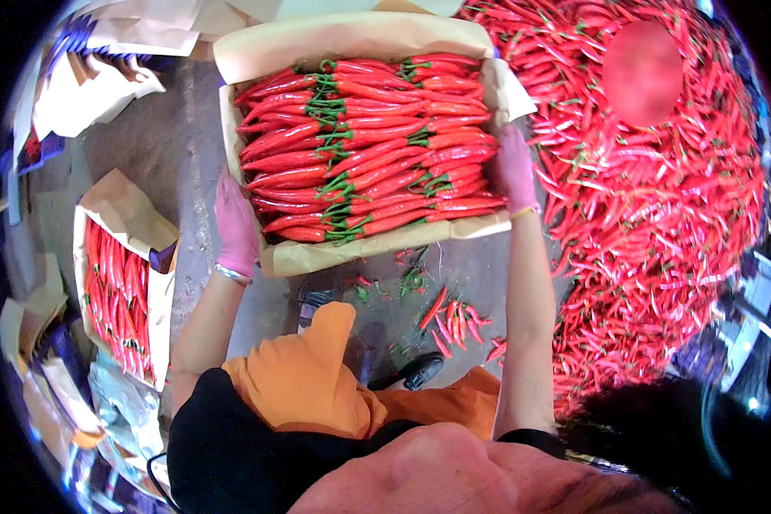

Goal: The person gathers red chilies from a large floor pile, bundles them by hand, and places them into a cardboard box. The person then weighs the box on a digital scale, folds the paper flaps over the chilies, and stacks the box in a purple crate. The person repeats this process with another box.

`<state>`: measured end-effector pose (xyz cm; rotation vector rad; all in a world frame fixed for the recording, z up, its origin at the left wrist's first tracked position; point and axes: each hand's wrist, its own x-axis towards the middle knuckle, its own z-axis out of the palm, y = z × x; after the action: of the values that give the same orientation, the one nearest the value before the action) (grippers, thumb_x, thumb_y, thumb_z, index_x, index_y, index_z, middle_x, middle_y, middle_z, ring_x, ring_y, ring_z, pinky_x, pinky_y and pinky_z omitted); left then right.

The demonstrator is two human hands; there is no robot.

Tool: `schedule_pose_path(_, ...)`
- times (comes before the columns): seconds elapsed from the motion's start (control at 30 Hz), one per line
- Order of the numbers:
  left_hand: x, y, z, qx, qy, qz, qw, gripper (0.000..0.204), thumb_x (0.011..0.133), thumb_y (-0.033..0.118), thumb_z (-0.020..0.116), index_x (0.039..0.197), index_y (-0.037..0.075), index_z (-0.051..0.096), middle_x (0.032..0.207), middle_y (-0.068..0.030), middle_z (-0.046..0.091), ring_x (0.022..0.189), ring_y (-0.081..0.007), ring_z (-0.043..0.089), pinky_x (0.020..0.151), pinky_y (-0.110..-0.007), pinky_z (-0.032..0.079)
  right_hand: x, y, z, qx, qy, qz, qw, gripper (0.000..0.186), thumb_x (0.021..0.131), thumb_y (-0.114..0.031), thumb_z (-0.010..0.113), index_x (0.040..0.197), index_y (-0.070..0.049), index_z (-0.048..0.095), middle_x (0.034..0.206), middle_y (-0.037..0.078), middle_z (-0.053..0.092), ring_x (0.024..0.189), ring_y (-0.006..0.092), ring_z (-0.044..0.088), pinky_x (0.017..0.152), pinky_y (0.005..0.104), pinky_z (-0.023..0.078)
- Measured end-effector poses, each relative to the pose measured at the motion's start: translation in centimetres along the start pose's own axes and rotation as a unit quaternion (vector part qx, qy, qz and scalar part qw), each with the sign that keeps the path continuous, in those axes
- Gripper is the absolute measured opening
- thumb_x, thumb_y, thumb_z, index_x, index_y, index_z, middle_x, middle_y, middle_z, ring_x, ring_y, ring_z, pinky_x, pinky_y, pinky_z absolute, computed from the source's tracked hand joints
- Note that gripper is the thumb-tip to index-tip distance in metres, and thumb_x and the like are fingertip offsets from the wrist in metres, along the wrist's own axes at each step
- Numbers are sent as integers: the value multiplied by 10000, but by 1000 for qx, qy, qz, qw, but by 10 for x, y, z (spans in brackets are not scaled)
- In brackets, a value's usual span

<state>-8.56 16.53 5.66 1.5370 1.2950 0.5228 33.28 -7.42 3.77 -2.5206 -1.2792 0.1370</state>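
A paper-lined box [373, 242] holds rows of long red chilies [370, 128], many with green stems pointing inward. My left hand [235, 224], in a pink glove, grips the box's left side, fingers lying along the outer wall. At the opposite side my right hand [515, 171], also pink-gloved and slightly blurred, holds the box, its fingertips partly hidden by shadow and the paper edge. Below the box lie a few loose chilies [454, 319] and green scraps [411, 278] on the grey floor.
A large heap of loose red chilies [642, 257] fills the right side. A smaller paper-lined box of chilies [161, 317] stands at the left. Stacked cartons and paper [103, 81] lie at the upper left, more packing material [34, 334] along the left rim. A dark shoe [421, 370] shows below me.
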Motion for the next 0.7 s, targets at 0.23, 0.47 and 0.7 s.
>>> schedule_pose_path(0.23,6,-40,6,295,158,40,941,407,1028,238,318,1311,35,528,1215,-272,592,1140,-463,545,990,-483,436,-17,11,25,-19,-21,58,998,289,809,-28,525,1078,28,613,1040,239,592,969,442,567,851,507,463)
schedule_pose_path(0.47,16,6,36,122,152,-124,973,390,1015,275,396,1304,68,556,1181,-252,629,1101,-420,596,965,-440,463,-11,59,9,142,-37,252,957,344,946,-175,478,1184,55,568,1204,213,597,1079,388,573,968,451,456)
schedule_pose_path(0.7,-34,-50,-46,189,104,33,976,288,966,222,472,1161,78,627,1057,-219,641,967,-414,609,871,-454,494,-73,-29,-92,150,-80,162,972,344,997,-220,449,1134,70,575,1037,159,586,938,256,512,831,386,432)
